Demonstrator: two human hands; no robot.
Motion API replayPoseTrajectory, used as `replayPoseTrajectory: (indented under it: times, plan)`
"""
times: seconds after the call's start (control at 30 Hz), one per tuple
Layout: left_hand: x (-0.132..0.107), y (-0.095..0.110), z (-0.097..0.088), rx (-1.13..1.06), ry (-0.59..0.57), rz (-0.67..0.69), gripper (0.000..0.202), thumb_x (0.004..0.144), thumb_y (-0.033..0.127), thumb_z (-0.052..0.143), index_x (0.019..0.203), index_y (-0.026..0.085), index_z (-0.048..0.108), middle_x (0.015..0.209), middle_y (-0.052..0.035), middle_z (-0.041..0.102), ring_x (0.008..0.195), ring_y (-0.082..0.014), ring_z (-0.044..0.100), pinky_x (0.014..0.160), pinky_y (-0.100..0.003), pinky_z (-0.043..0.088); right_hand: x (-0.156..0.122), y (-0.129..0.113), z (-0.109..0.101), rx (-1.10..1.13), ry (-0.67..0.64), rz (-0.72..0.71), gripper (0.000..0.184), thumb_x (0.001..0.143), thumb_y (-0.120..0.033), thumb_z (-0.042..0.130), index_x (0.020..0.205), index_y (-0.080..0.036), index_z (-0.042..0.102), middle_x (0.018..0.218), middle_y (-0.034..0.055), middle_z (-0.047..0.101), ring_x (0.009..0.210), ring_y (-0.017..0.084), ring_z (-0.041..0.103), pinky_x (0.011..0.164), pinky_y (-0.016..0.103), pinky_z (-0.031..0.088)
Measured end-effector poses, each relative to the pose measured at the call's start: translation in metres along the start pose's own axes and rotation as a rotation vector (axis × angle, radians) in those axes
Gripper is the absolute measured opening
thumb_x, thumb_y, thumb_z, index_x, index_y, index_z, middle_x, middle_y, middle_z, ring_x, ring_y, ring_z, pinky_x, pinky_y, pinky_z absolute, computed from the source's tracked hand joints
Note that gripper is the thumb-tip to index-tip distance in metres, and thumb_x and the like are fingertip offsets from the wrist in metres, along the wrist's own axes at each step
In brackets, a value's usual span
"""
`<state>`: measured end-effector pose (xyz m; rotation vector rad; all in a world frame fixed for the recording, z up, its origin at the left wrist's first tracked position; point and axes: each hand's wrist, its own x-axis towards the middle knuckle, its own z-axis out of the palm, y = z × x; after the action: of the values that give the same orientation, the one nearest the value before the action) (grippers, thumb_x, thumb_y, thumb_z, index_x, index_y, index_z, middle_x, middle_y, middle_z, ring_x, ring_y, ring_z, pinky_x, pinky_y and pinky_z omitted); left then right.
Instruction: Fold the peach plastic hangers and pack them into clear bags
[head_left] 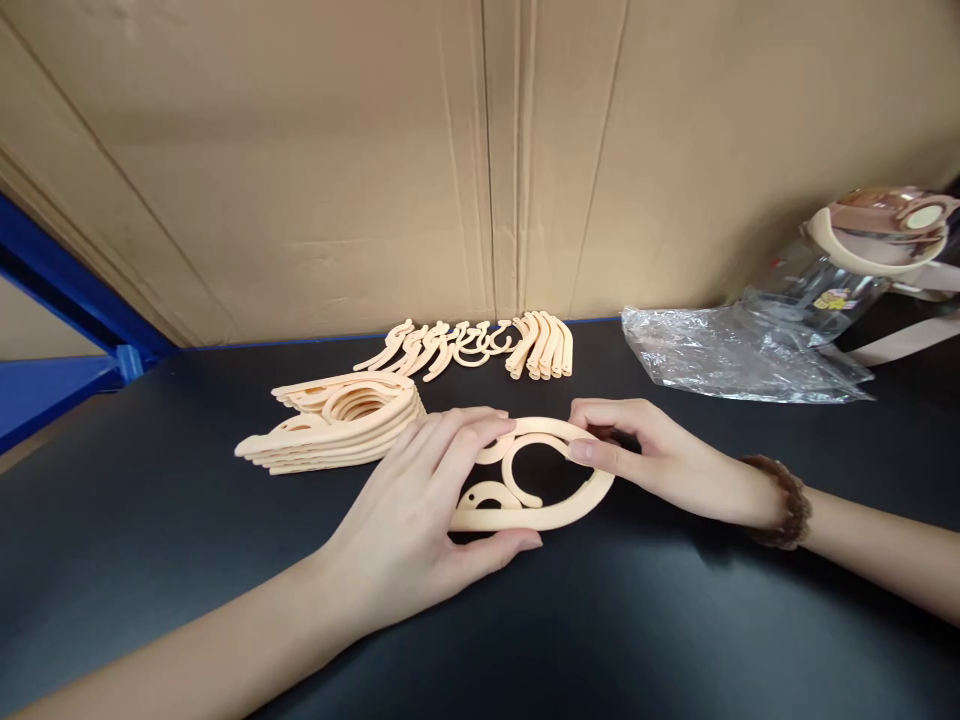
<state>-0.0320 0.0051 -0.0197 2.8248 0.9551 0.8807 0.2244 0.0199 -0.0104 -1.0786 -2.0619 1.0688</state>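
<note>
Both hands gripping one beige plastic hanger (555, 518), folded into a loop, positioned between them. Left hand (431, 500) palm-down over the hanger's left end, fingertips on its far edge, thumb alongside the near edge. Right hand (660, 455) pinches the rounded right end, thumb on top, fingers curled around the outer far side. Small hook curled inside the loop, between the hands. Hard to tell from this angle if the hanger rests on the black table (637, 620) or is slightly lifted. Brown fuzzy hair tie (784, 505) on the right wrist. Just beyond the left hand, to its left: stack of folded hangers (352, 435), same beige, laid flat. Farther out, past the gap between the hands, a row of loose pieces: curved arms (435, 345) at left, hooks (471, 362) in the middle, more arms (551, 345) bunched at right. Beyond the right hand, crumpled clear bag (720, 350); behind its right part, a clear bottle (840, 270) with brownish lid and strap. Cardboard (300, 180) stands behind everything; blue metal frame (75, 285) well off past the left hand.
</note>
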Motion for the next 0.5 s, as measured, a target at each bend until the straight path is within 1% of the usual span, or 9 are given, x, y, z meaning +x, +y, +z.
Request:
replayPoseTrajectory:
  times: [0.03,0.1,0.2,0.3,0.5]
  plan:
    - [0.0002,0.0001,-0.0003,0.014,0.006,0.002,0.059,0.089,0.047,0.068,0.133,0.016,0.044,0.133,-0.0110,0.055,0.122,-0.0248,0.053,0.101,-0.034,0.042,0.0001,-0.0008,0.0001,0.061,-0.015,0.017,0.037,0.095,-0.046,0.058,0.071,-0.019,0.050,0.069,-0.0054,0.041,0.064,0.011,0.036,0.057,0.027,0.029]
    - [0.0011,0.0006,-0.0008,0.053,0.016,0.020,0.057,0.090,0.046,0.068,0.133,0.015,0.044,0.133,-0.0111,0.056,0.121,-0.0248,0.053,0.101,-0.035,0.041,0.0002,-0.0028,0.0001,0.179,-0.047,0.056,0.036,0.094,-0.045,0.060,0.071,-0.019,0.051,0.069,-0.0055,0.041,0.065,0.011,0.037,0.058,0.026,0.029]
    - [0.0025,0.0010,-0.0008,0.094,0.013,0.031,0.057,0.090,0.043,0.069,0.133,0.015,0.044,0.133,-0.0112,0.056,0.120,-0.0252,0.053,0.101,-0.036,0.040,0.0004,-0.0052,-0.0005,0.283,-0.071,0.110,0.033,0.092,-0.044,0.063,0.073,-0.017,0.057,0.072,-0.0044,0.048,0.069,0.011,0.042,0.062,0.026,0.032]
    - [0.0023,0.0000,0.0002,0.082,0.008,0.003,0.057,0.089,0.043,0.070,0.132,0.015,0.045,0.134,-0.0110,0.055,0.121,-0.0256,0.053,0.101,-0.036,0.041,0.0009,-0.0055,-0.0011,0.305,-0.065,0.137,0.031,0.091,-0.044,0.065,0.075,-0.017,0.061,0.073,-0.0037,0.052,0.069,0.012,0.045,0.063,0.026,0.032]
    - [0.0022,-0.0009,0.0014,0.066,0.000,-0.010,0.058,0.088,0.040,0.072,0.134,0.017,0.044,0.136,-0.0105,0.054,0.122,-0.0260,0.052,0.101,-0.038,0.040,0.0010,-0.0032,-0.0019,0.304,-0.056,0.162,0.030,0.091,-0.044,0.065,0.080,-0.016,0.065,0.072,-0.0041,0.051,0.067,0.010,0.042,0.060,0.026,0.030]
